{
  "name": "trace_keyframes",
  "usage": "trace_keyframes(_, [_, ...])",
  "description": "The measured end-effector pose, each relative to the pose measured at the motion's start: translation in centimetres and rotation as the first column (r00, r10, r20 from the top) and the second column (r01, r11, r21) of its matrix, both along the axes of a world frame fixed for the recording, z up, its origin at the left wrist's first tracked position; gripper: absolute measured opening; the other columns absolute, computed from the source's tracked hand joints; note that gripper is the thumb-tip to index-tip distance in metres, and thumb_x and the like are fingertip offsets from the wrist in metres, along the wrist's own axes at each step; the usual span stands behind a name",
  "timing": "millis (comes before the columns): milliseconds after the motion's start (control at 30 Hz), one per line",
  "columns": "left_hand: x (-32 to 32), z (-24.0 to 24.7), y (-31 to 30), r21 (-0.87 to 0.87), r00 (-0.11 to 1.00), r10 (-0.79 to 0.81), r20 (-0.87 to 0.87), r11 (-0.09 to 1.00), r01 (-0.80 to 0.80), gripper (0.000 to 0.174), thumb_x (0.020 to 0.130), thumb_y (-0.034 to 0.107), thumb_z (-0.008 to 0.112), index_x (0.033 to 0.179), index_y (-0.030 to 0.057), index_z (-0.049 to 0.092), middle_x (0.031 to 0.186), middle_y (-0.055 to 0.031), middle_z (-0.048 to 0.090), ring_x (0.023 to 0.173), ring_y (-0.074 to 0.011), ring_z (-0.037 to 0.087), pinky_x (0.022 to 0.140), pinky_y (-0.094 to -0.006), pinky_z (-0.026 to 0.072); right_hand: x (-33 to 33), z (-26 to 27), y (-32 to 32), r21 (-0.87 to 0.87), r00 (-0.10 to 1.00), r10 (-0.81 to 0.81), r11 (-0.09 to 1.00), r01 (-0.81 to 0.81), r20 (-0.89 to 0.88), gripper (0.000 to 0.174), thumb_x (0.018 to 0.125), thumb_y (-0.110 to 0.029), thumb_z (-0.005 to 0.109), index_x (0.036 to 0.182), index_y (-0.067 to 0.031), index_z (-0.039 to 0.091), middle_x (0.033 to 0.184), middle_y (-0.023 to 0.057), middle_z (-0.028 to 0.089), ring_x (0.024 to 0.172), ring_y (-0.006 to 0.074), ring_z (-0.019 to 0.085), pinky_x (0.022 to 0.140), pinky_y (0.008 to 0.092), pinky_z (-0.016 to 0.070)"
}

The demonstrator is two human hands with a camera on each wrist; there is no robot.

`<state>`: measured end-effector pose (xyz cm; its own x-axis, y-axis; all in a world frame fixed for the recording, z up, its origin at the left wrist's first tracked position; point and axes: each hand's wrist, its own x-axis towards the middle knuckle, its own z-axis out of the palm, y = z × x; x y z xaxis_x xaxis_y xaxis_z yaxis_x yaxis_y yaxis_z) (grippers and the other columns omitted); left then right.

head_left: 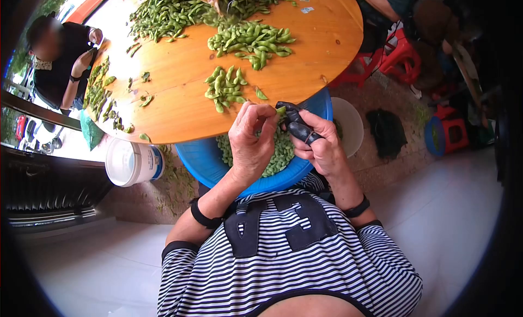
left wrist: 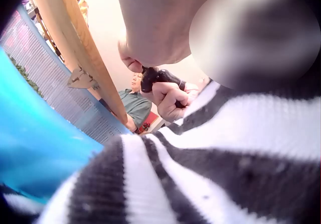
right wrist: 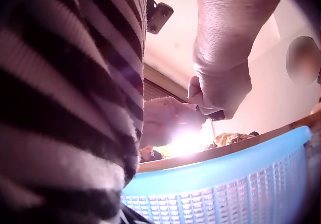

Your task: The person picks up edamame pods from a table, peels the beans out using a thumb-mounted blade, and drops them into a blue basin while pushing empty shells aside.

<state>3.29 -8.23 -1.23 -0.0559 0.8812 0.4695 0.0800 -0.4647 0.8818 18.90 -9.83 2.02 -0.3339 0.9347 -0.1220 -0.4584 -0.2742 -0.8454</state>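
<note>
Below the table edge, both hands meet over a green soybean pod [head_left: 281,111]. My left hand [head_left: 250,134] pinches it between thumb and fingertips. My right hand [head_left: 321,145] has black coverings [head_left: 297,126] on its thumb and a finger and grips the pod's other side. Beneath them, a blue basket [head_left: 197,160] holds shelled green soybeans [head_left: 278,156]. Just beyond the hands, a small group of pods [head_left: 224,88] lies on the table, with one single pod [head_left: 261,93] beside it. In the right wrist view, my right hand [right wrist: 223,83] hides most of the contact.
The round wooden table [head_left: 182,93] carries larger pod piles [head_left: 248,40] farther back and scattered pods [head_left: 99,91] at the left. A white bucket [head_left: 133,163] stands left of the basket. Another person [head_left: 60,61] sits at the left. Red stools [head_left: 400,58] are at the right.
</note>
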Motion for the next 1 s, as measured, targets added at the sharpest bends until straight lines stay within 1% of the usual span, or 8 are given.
trace_keyframes(200, [0.0, 0.4, -0.3, -0.14, 0.988, -0.057, 0.142, 0.987, 0.077, 0.012, 0.087, -0.008, 0.06, 0.092, 0.0017, 0.056, 0.082, -0.0005, 0.053, 0.069, -0.007, 0.051, 0.061, -0.0194, 0.0423, 0.5, -0.7, 0.4, 0.032, 0.998, 0.002, 0.999, -0.003, 0.059, 0.029, 0.082, 0.005, 0.039, 0.103, 0.0019, 0.059, 0.068, -0.0033, 0.044, 0.056, 0.0021, 0.034, 0.044, 0.017, 0.0281])
trace_keyframes(467, [-2.6, 0.8, 0.7, -0.212, 0.39, -0.242, 0.888, 0.538, 0.816, 0.021, 0.084, -0.001, 0.065, 0.102, 0.0034, 0.055, 0.08, -0.0057, 0.064, 0.053, -0.0127, 0.053, 0.044, -0.0224, 0.0353, 2.3, -3.0, 1.2, -0.065, 0.822, 0.251, 0.942, -0.328, -0.512, 0.041, 0.077, 0.001, 0.049, 0.116, -0.0019, 0.061, 0.083, -0.0002, 0.053, 0.06, 0.0036, 0.039, 0.047, 0.0165, 0.0304])
trace_keyframes(533, [-3.1, 1.0, 0.5, -0.18, 0.34, -0.255, 0.905, 0.493, 0.851, 0.023, 0.084, -0.001, 0.065, 0.105, 0.0032, 0.056, 0.08, -0.0053, 0.064, 0.054, -0.0129, 0.053, 0.044, -0.0225, 0.0353, 1.3, -0.2, 1.0, 0.06, 0.961, 0.266, 0.963, -0.262, -0.077, 0.042, 0.075, 0.002, 0.053, 0.115, -0.0017, 0.061, 0.084, 0.0022, 0.054, 0.063, 0.0067, 0.043, 0.05, 0.019, 0.0343])
trace_keyframes(600, [-3.8, 1.1, 0.2, -0.316, 0.509, -0.271, 0.817, 0.528, 0.788, 0.029, 0.085, -0.002, 0.064, 0.112, 0.0018, 0.055, 0.079, -0.0037, 0.062, 0.055, -0.0131, 0.054, 0.044, -0.0239, 0.0366, 0.9, 0.0, 1.6, 0.623, 0.795, -0.154, 0.713, -0.322, 0.586, 0.043, 0.065, 0.01, 0.06, 0.107, 0.0032, 0.061, 0.085, 0.0097, 0.054, 0.072, 0.021, 0.052, 0.063, 0.0279, 0.0425])
trace_keyframes(733, [-4.7, 1.1, -1.8, -0.515, 0.891, -0.369, 0.266, 0.727, 0.455, 0.025, 0.084, -0.007, 0.062, 0.107, 0.0016, 0.059, 0.076, -0.0027, 0.057, 0.057, -0.0146, 0.051, 0.048, -0.0256, 0.0385, 1.2, 0.2, 1.2, 0.637, 0.645, -0.274, 0.636, -0.435, 0.713, 0.039, 0.06, 0.014, 0.058, 0.098, 0.0054, 0.058, 0.082, 0.0139, 0.05, 0.076, 0.0321, 0.054, 0.067, 0.0353, 0.0442])
trace_keyframes(767, [-4.9, 0.8, -1.9, -0.518, 0.89, -0.368, 0.268, 0.724, 0.455, 0.025, 0.084, -0.007, 0.062, 0.107, 0.0016, 0.059, 0.076, -0.0027, 0.057, 0.057, -0.0146, 0.051, 0.048, -0.0256, 0.0385, 1.8, 0.5, 1.6, 0.618, 0.627, -0.265, 0.645, -0.449, 0.732, 0.039, 0.061, 0.013, 0.058, 0.1, 0.0049, 0.059, 0.081, 0.0146, 0.051, 0.075, 0.0315, 0.055, 0.067, 0.0354, 0.0448])
trace_keyframes(833, [-5.8, -0.1, -2.2, -0.061, 0.79, -0.235, -0.566, 0.968, 0.245, 0.025, 0.079, -0.009, 0.062, 0.101, 0.0038, 0.062, 0.071, -0.0077, 0.05, 0.06, -0.0214, 0.052, 0.05, -0.0305, 0.0386, 2.7, 1.4, 1.8, 0.635, 0.547, -0.405, 0.698, -0.333, 0.732, 0.039, 0.064, 0.013, 0.057, 0.102, 0.0045, 0.06, 0.081, 0.0142, 0.053, 0.073, 0.0302, 0.056, 0.066, 0.0332, 0.0447])
trace_keyframes(1000, [-6.5, -2.6, -2.4, -0.146, 0.634, -0.243, -0.734, 0.969, 0.201, 0.029, 0.069, -0.013, 0.057, 0.092, 0.0033, 0.062, 0.079, -0.0147, 0.049, 0.068, -0.0337, 0.055, 0.057, -0.0435, 0.0442, 4.6, 0.7, 2.0, 0.654, 0.516, -0.485, 0.727, -0.212, 0.706, 0.032, 0.068, 0.01, 0.057, 0.099, 0.0046, 0.059, 0.078, 0.0122, 0.052, 0.067, 0.0266, 0.053, 0.063, 0.0296, 0.0431])
